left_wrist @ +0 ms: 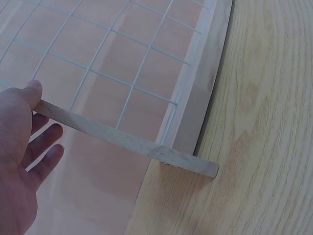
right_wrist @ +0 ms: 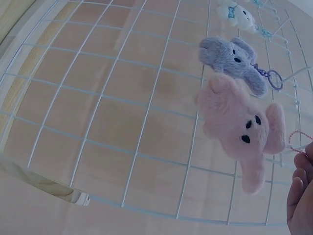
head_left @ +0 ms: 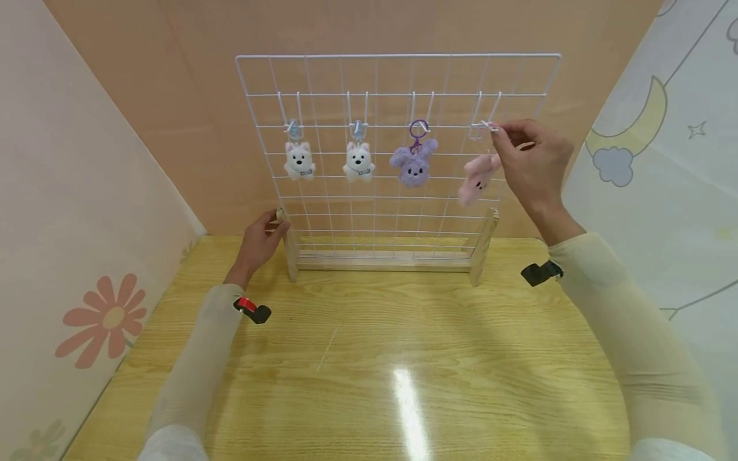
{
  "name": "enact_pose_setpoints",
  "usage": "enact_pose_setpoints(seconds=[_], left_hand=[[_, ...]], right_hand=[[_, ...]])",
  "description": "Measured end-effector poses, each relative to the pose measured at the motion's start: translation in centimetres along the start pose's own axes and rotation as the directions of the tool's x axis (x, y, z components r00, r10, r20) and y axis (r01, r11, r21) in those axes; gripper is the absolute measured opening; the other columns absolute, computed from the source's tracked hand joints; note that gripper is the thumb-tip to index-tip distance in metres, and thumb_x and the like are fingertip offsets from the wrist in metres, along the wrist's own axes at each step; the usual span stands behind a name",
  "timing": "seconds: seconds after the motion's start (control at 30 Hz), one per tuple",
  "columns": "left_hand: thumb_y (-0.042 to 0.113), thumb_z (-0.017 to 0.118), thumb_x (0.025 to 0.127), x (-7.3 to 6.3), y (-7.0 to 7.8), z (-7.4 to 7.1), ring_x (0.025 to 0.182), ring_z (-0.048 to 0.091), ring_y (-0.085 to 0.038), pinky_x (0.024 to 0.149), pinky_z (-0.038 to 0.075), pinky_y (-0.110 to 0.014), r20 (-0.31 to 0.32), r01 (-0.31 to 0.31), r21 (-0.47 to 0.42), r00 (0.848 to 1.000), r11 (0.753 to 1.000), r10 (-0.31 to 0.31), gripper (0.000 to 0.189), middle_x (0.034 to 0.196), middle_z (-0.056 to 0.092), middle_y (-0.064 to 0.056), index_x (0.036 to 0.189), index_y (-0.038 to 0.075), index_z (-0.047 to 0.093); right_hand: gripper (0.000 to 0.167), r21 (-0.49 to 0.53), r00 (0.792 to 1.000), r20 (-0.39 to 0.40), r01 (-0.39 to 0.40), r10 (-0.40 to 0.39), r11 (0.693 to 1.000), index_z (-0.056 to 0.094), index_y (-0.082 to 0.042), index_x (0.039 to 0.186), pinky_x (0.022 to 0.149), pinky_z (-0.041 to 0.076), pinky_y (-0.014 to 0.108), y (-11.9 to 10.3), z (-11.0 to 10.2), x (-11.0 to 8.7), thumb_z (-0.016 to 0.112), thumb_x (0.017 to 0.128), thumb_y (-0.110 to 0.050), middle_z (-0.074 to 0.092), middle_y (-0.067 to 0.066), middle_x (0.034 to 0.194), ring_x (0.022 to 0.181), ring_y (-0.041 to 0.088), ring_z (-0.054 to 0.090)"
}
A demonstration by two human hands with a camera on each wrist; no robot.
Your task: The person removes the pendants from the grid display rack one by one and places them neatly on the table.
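My right hand [head_left: 533, 160] pinches the pink bead chain [right_wrist: 299, 139] of a pink plush bunny keychain [head_left: 480, 179] at the rightmost white hook [head_left: 487, 115]. The bunny [right_wrist: 244, 122] dangles tilted in front of the wire grid, its ears toward my fingers. At the grid's lower left, my left hand [head_left: 259, 240] holds the top end of the wooden side post [head_left: 291, 253]. In the left wrist view, the thumb of this hand [left_wrist: 19, 132] lies at the post's end [left_wrist: 107, 132], with the other fingers below it.
A purple plush keychain [head_left: 415, 168] and two white plush dog keychains [head_left: 300, 161] hang from the other hooks. The white wire grid [head_left: 398, 56] stands upright in a wooden base [head_left: 383, 261] on a wood-grain table [head_left: 323, 384]. Patterned panels flank the table.
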State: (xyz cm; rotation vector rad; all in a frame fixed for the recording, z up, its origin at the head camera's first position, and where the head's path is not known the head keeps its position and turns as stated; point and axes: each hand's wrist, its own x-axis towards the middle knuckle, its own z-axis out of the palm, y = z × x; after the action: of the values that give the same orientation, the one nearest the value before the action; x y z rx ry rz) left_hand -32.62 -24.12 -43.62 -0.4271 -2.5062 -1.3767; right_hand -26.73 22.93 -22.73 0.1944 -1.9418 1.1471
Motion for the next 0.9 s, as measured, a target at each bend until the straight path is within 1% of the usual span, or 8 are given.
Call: enact_pose_setpoints(seconds=[0.2, 0.3, 0.43, 0.57, 0.77, 0.9], left_hand=[[0.037, 0.057, 0.106, -0.1, 0.1, 0.0, 0.126, 0.059, -0.041, 0.102, 0.050, -0.057, 0.009, 0.002, 0.000, 1.000, 1.000, -0.002, 0.059, 0.144, 0.055, -0.023, 0.152, 0.001, 0.046], [0.037, 0.057, 0.106, -0.2, 0.2, 0.0, 0.127, 0.060, -0.041, 0.102, 0.050, -0.057, 0.015, 0.010, -0.018, 1.000, 1.000, -0.009, 0.060, 0.146, 0.054, -0.022, 0.152, 0.002, 0.045], [0.037, 0.058, 0.106, -0.3, 0.2, -0.1, 0.128, 0.060, -0.041, 0.101, 0.051, -0.056, 0.021, 0.012, -0.036, 1.000, 0.999, -0.011, 0.060, 0.147, 0.054, -0.021, 0.153, 0.002, 0.045], [0.036, 0.058, 0.106, -0.3, 0.2, -0.1, 0.129, 0.059, -0.040, 0.102, 0.051, -0.055, 0.022, 0.013, -0.043, 1.000, 0.999, -0.012, 0.059, 0.147, 0.053, -0.021, 0.153, 0.003, 0.045], [0.037, 0.057, 0.106, -0.2, 0.2, -0.2, 0.128, 0.059, -0.042, 0.101, 0.050, -0.057, 0.025, 0.017, -0.017, 1.000, 1.000, -0.016, 0.059, 0.148, 0.053, -0.023, 0.153, 0.003, 0.044], [0.036, 0.057, 0.106, -0.1, 0.2, -0.3, 0.125, 0.061, -0.043, 0.100, 0.051, -0.058, 0.021, 0.018, 0.000, 1.000, 1.000, -0.018, 0.058, 0.147, 0.053, -0.024, 0.153, 0.004, 0.045]], right_hand=[[0.025, -0.032, 1.000, -0.002, 0.007, -0.007, 0.999, 0.081, 0.000, 0.097, 0.064, 0.044, 0.015, 1.6, -0.4, 0.5, 0.076, 0.093, -0.024, 0.063, -0.028, 0.073, 0.068, -0.001, 0.058], [0.024, -0.029, 1.000, 0.001, 0.021, -0.021, 0.999, 0.082, -0.002, 0.097, 0.064, 0.044, 0.016, 1.9, -0.7, 0.5, 0.075, 0.093, -0.026, 0.064, -0.028, 0.074, 0.069, 0.000, 0.059], [0.024, -0.032, 0.999, -0.005, 0.038, -0.039, 0.999, 0.082, -0.003, 0.095, 0.064, 0.044, 0.016, 1.6, -1.2, 0.3, 0.076, 0.092, -0.026, 0.064, -0.028, 0.074, 0.069, -0.001, 0.060], [0.024, -0.036, 0.999, -0.008, 0.040, -0.040, 0.999, 0.081, 0.001, 0.095, 0.064, 0.044, 0.015, 1.0, -1.7, -0.4, 0.075, 0.092, -0.023, 0.063, -0.029, 0.074, 0.069, -0.004, 0.059], [0.024, -0.041, 0.999, 0.010, 0.042, -0.042, 0.998, 0.079, 0.006, 0.095, 0.063, 0.043, 0.013, -0.4, -2.5, -2.0, 0.074, 0.093, -0.017, 0.061, -0.032, 0.074, 0.068, -0.008, 0.057], [0.024, -0.047, 0.998, 0.019, 0.057, -0.056, 0.997, 0.079, 0.007, 0.093, 0.062, 0.043, 0.012, -0.4, -2.9, -3.0, 0.074, 0.092, -0.016, 0.060, -0.035, 0.074, 0.067, -0.011, 0.057]])
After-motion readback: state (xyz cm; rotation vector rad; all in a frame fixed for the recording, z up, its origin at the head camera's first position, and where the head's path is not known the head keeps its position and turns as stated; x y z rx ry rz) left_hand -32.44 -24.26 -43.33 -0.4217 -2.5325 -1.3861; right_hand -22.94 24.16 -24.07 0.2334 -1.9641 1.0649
